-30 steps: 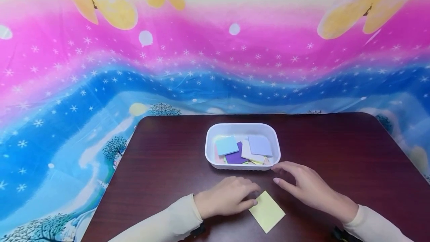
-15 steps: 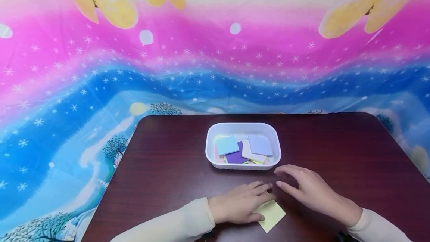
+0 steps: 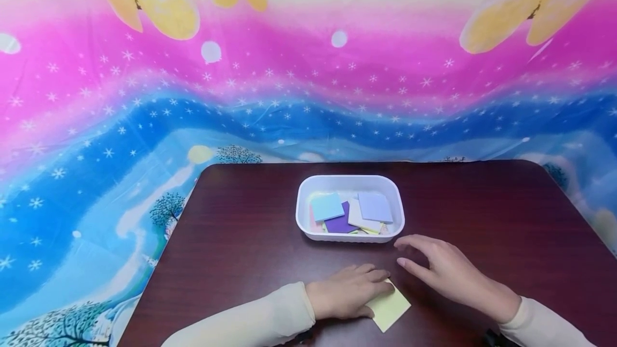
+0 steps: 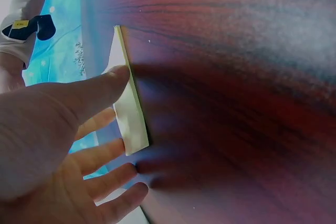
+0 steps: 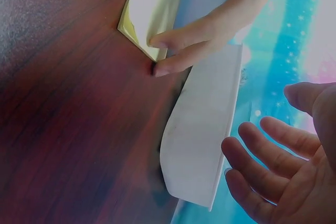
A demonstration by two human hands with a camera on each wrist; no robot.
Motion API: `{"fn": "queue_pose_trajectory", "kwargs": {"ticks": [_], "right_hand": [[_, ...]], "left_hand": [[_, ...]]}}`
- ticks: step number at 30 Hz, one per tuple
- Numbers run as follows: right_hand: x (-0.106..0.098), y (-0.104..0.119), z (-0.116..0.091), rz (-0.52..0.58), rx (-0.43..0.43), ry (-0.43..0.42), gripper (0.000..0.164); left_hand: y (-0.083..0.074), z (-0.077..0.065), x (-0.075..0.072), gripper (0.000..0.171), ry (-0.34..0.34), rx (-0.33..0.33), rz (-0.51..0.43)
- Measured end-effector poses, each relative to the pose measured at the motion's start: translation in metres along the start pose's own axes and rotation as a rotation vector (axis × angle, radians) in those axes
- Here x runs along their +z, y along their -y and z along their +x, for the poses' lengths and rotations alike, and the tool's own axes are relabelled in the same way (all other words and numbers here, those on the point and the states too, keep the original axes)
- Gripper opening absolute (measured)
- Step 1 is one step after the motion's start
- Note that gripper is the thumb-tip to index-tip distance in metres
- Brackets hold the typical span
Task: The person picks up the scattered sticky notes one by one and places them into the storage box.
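Observation:
A pale yellow sticky note pad point(image 3: 391, 307) lies turned cornerwise on the dark wood table point(image 3: 231, 229). My left hand point(image 3: 349, 292) reaches over its left side and pinches it, the thumb on one edge and the index finger at the opposite edge. In the left wrist view the thumb touches the near side of the pad point(image 4: 134, 124), while the other fingers spread beyond it. My right hand point(image 3: 445, 269) hovers to the right of the pad, fingers loosely bent and holding nothing. Behind both hands stands a white plastic tub point(image 3: 349, 236).
Inside the tub lie several paper pads: a light blue one point(image 3: 328, 208), a purple one point(image 3: 339, 223), a white one point(image 3: 361, 218) and a lavender one point(image 3: 376, 208). A printed cloth point(image 3: 308, 68) hangs behind the table's far edge.
My left hand has moved right, over the yellow pad, and its thumb and index finger have come onto the pad's edges. The right hand has drifted slightly right. The pad lies in about the same place.

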State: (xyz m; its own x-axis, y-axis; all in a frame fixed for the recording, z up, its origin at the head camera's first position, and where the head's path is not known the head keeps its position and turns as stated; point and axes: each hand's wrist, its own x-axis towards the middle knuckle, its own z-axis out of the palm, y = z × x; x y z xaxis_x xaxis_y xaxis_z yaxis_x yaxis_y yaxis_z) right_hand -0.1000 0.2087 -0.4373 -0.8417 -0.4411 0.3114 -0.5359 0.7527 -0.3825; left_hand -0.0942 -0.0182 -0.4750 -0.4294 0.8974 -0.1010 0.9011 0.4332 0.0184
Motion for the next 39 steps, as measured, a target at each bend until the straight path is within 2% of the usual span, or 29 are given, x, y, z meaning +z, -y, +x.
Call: {"fn": "queue_pose_trajectory", "kwargs": {"ticks": [10,16,20,26,29,35,39], "right_hand": [[0.000,0.000,-0.001,0.000,-0.008,-0.017,0.025],[-0.001,0.000,0.000,-0.001,-0.005,-0.015,0.026],[-0.001,0.000,0.000,-0.007,-0.014,-0.025,0.026],[-0.002,0.000,0.002,-0.011,-0.022,-0.030,0.025],[-0.003,0.000,0.003,-0.006,-0.019,-0.024,0.026],[-0.005,0.000,0.005,-0.003,-0.012,-0.013,0.026],[-0.007,-0.001,0.008,0.000,-0.013,-0.014,0.027]], "left_hand": [[0.000,-0.001,0.002,0.068,-0.079,-0.074,-0.028],[0.000,-0.002,0.003,0.068,-0.109,-0.083,-0.024],[0.000,-0.002,0.002,0.065,-0.092,-0.073,-0.035],[0.005,-0.002,-0.002,0.035,-0.119,-0.022,-0.121],[0.007,-0.003,-0.006,0.027,-0.140,0.004,-0.168],[0.009,-0.006,-0.014,0.023,-0.197,0.031,-0.243],[0.013,-0.008,-0.021,0.024,-0.236,0.036,-0.258]]}}
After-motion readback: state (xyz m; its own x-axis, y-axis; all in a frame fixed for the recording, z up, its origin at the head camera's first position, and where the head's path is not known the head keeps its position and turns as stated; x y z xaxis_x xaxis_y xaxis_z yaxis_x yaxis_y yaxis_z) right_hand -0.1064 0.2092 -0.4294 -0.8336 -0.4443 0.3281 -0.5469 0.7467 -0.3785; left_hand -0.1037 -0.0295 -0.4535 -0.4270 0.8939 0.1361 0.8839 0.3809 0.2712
